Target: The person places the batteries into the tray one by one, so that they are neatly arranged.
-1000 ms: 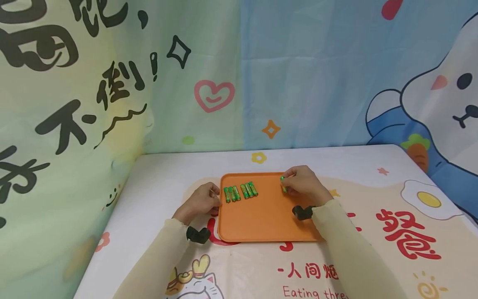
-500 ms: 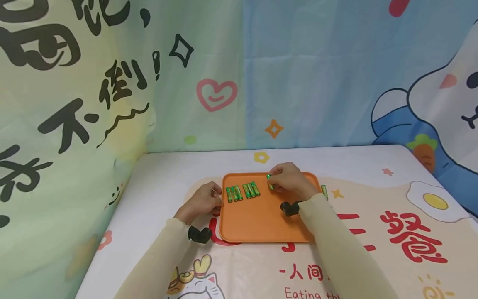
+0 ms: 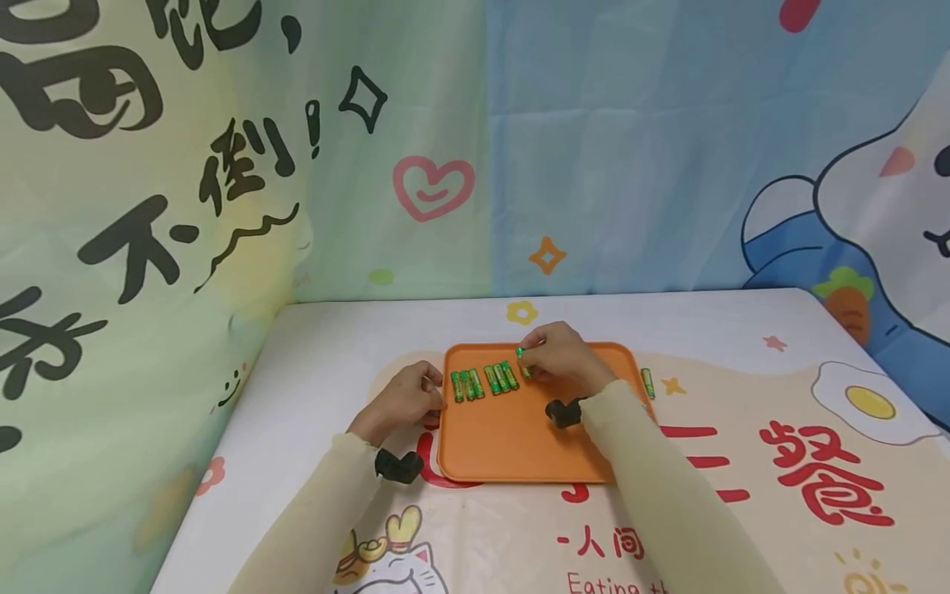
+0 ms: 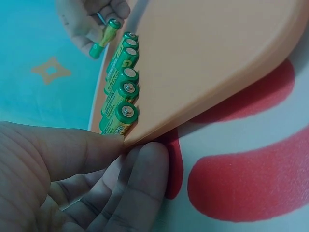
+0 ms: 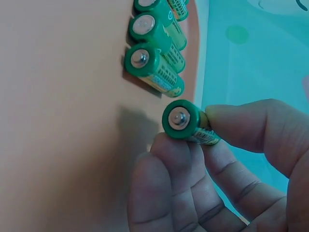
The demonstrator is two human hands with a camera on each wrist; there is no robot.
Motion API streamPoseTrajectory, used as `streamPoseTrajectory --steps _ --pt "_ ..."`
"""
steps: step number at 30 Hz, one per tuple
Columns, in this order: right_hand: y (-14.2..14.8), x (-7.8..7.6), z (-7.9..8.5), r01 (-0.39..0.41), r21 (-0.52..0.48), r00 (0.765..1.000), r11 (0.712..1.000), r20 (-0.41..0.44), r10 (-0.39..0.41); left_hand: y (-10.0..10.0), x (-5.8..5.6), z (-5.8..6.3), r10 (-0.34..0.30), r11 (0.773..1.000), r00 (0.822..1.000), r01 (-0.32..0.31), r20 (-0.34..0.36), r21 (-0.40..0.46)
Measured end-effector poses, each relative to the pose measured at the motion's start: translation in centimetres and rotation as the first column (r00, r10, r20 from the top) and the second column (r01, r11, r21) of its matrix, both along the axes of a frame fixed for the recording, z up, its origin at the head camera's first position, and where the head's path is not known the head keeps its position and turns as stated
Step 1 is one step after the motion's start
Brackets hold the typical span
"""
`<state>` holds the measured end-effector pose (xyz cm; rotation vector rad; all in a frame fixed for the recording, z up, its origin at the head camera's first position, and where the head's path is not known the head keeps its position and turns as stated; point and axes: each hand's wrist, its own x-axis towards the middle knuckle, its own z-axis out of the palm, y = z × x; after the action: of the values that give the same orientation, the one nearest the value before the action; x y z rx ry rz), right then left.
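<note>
An orange tray [image 3: 512,445] lies on the table with two groups of green batteries standing in a row along its far left part: one group [image 3: 467,384] at the left, another [image 3: 500,377] beside it. My right hand [image 3: 562,359] pinches one more green battery [image 5: 186,121] between thumb and fingers, just right of the row. In the right wrist view its metal tip faces the camera, with a small gap to the nearest battery [image 5: 154,70]. At the tray's left edge, my left hand [image 3: 403,403] grips the rim, thumb above and fingers against the underside [image 4: 149,169].
Another green battery [image 3: 648,383] lies on the table just beyond the tray's right edge. A printed cloth [image 3: 801,528] covers the table. Behind it hangs a printed curtain [image 3: 609,165].
My right hand has moved left across the tray with its battery, up close to the row. The battery right of the tray has come into sight. My left hand stays at the tray's edge.
</note>
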<state>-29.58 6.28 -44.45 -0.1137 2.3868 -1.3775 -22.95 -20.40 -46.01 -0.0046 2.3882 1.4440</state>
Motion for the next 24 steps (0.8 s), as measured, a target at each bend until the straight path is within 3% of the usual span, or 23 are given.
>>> streamPoseTrajectory --steps 24 --pt "-0.65 -0.33 -0.53 -0.037 0.057 0.999 0.998 0.01 0.036 -0.06 -0.06 -0.03 0.001 1.0 1.0 -0.001 -0.008 0.005"
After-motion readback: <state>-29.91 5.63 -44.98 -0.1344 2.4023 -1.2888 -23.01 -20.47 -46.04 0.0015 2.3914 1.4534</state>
